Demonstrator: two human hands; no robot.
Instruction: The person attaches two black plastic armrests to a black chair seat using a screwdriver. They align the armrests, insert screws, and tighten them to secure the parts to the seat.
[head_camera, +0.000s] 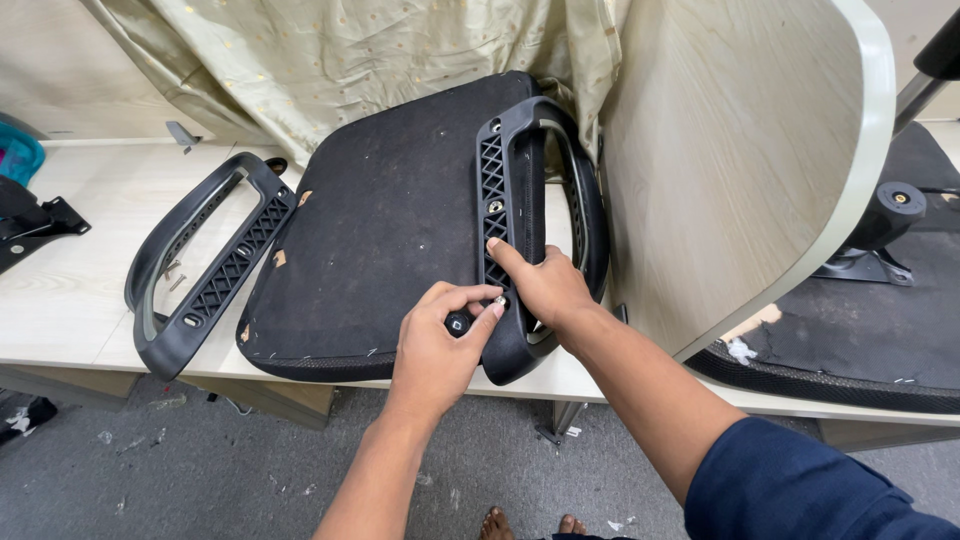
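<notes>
While the right hand (545, 285) grips the black armrest (520, 230), the left hand (440, 345) pinches what looks like a small screw (499, 300).

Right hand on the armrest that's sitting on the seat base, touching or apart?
Touching. The head view shows the right hand gripping the black armrest on the seat base, index finger pressed on its ribbed face.
</notes>
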